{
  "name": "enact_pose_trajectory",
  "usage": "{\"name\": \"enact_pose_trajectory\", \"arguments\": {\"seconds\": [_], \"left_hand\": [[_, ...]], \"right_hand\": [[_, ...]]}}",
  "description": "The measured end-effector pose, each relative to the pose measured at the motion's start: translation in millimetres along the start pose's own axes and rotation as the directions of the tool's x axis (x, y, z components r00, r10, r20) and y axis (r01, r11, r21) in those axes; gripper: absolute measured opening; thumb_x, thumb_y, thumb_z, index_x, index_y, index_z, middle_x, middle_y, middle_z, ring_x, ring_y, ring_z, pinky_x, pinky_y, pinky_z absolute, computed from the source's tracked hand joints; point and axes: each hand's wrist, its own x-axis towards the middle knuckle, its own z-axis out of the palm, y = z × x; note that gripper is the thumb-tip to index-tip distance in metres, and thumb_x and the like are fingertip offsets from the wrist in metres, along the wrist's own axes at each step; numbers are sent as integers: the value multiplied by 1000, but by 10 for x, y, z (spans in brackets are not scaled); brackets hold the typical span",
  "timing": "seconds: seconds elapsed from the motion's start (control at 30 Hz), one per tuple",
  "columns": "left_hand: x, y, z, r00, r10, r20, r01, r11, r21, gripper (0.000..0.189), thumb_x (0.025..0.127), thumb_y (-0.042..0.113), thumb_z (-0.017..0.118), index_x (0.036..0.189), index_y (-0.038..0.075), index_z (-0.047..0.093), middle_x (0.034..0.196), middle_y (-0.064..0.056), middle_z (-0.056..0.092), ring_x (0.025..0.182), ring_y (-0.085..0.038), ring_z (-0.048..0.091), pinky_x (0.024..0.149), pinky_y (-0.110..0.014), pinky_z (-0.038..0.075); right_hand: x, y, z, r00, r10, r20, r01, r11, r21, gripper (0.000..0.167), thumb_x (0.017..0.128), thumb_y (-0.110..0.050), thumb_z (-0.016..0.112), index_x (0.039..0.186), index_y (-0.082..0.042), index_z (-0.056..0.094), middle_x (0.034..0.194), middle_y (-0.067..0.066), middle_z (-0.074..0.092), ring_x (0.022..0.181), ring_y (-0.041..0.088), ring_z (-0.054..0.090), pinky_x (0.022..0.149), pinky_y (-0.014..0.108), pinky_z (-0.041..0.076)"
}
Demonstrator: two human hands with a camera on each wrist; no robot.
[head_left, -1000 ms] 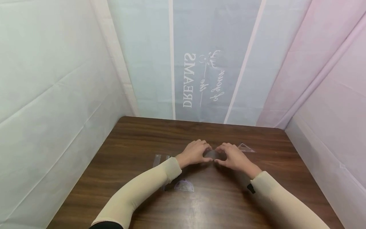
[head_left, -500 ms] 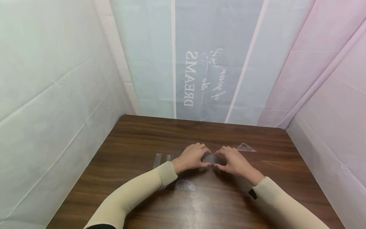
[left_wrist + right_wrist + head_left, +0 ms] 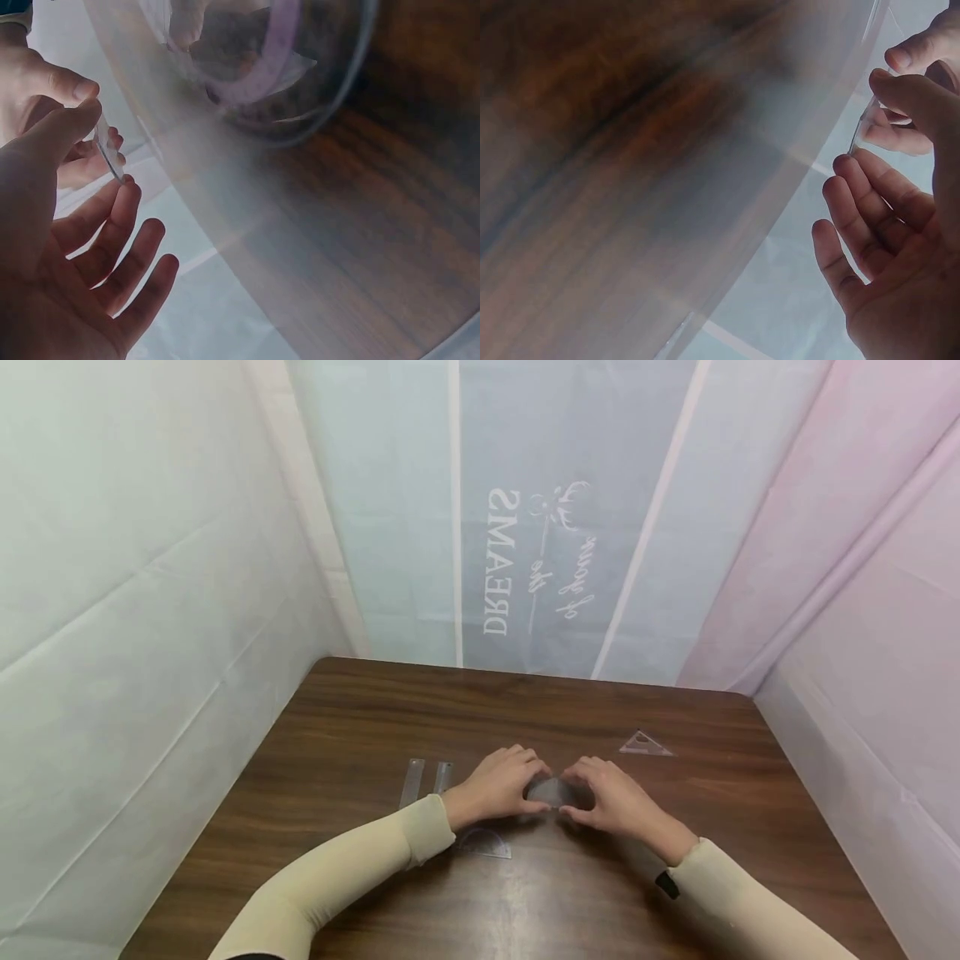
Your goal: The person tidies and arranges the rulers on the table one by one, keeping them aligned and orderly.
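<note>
Between both hands, above the table, is a thin, clear, flat plastic piece [image 3: 547, 792]; its outline is partly covered by fingers. My left hand [image 3: 504, 783] pinches its left side between thumb and fingertips. On the opposite side my right hand [image 3: 618, 797] pinches it the same way. From the left wrist, the piece [image 3: 106, 150] appears nearly edge-on, with thumbs at one edge and fingertips at the other. The right wrist view likewise catches the piece [image 3: 864, 124] as a narrow strip, and the outer fingers spread away from it.
A clear protractor [image 3: 491, 845] lies under the left forearm, partly covered by the sleeve. Two clear rulers, one [image 3: 412, 783] left of the other [image 3: 443, 777], are left of the left hand. Farther right lies a clear set square [image 3: 645, 743] on the brown wooden table [image 3: 375, 710].
Both hands, holding the plastic piece, have drawn slightly toward the body. The left sleeve now covers more of the protractor and less of the rulers; the set square shows fully.
</note>
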Motion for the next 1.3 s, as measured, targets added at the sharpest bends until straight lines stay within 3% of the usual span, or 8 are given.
{"name": "enact_pose_trajectory", "arguments": {"seconds": [0.33,0.77,1.07,1.3], "left_hand": [[-136,65,14,999,32,17,-32,999,1,55,93,62,78,131,23,72,120,10,69,108,-10,61,94,-28,52],[-285,170,-3,998,51,48,-52,999,16,55,92,63,79,129,23,72,116,10,69,105,-9,60,90,-27,51],[-365,217,-4,996,68,49,-68,998,9,54,90,66,79,125,24,73,113,12,68,107,-8,61,92,-28,51],[-392,260,-1,996,73,60,-76,996,55,54,91,68,76,122,25,73,113,11,69,106,-9,62,92,-29,52]], "right_hand": [[-96,-93,51,999,-45,25,45,999,6,46,85,-34,93,118,-11,72,109,-5,68,100,14,64,92,49,57],[-203,-235,66,994,-108,10,108,993,42,42,83,-33,95,111,-15,70,99,-9,64,89,6,58,82,39,55],[-243,-277,103,993,-95,70,90,994,67,41,86,-38,93,113,-17,69,99,-9,62,88,5,56,81,37,53],[-264,-290,140,992,-102,77,97,993,64,41,86,-40,92,112,-18,69,100,-10,64,90,5,58,83,38,54]]}}
